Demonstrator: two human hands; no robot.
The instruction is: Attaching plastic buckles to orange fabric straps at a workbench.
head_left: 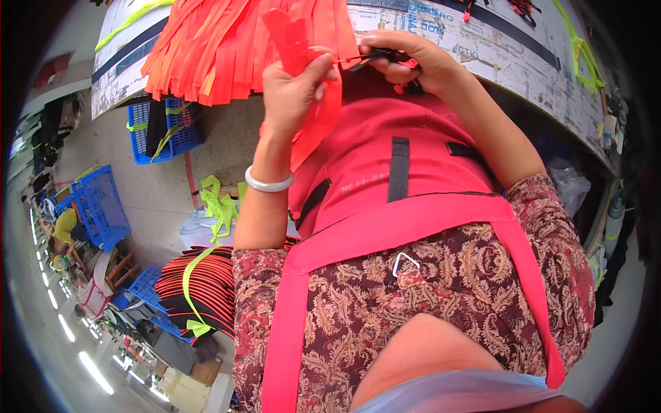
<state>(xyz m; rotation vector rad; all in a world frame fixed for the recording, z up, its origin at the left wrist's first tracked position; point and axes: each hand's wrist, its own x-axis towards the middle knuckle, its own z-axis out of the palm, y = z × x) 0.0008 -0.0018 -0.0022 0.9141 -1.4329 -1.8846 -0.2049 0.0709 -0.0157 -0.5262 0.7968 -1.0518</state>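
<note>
My left hand (292, 96) is closed on a bright orange-red strap (320, 124), part of which stands up above the fingers and part hangs below them. My right hand (427, 58) is bent around a small bundle of black and red cord-like pieces (389, 56), whose exact kind I cannot make out. A thin dark and red strand runs from that bundle across to the left fingertips. Both hands are raised at the table's near edge, in front of my red apron (413, 172).
Many orange-red straps (227, 55) hang over the near edge of the worktable (523, 76). Small black-red pieces and a yellow-green band (584, 62) lie on its right. Blue crates (103, 206) and a stack of black-red pieces (196, 292) stand on my left.
</note>
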